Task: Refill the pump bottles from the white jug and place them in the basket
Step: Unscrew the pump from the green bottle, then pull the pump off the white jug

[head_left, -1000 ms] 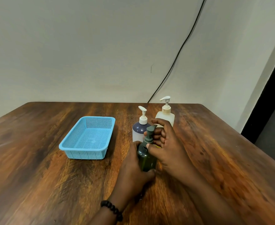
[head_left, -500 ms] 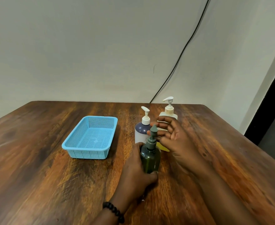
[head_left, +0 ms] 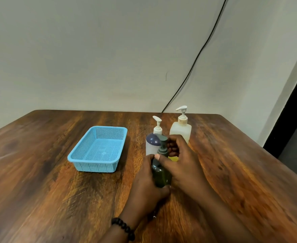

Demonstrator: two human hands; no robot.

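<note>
On the wooden table (head_left: 56,181), the left hand (head_left: 147,183) grips the dark green pump bottle (head_left: 161,174) while the right hand (head_left: 181,160) curls round its pump; the blue basket (head_left: 84,151) sits nearby, left.

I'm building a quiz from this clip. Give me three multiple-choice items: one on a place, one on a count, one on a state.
1. Where is the blue plastic mesh basket? A left of the bottles; B right of them; C on the floor.
2. How many pump bottles stand on the wooden table? A two; B three; C five.
3. What holds the dark green pump bottle? A nothing; B both hands; C the basket.

A: it lies left of them.
B: green, navy-capped white bottle, cream bottle.
B: left hand grips its body, right hand its pump.
</note>
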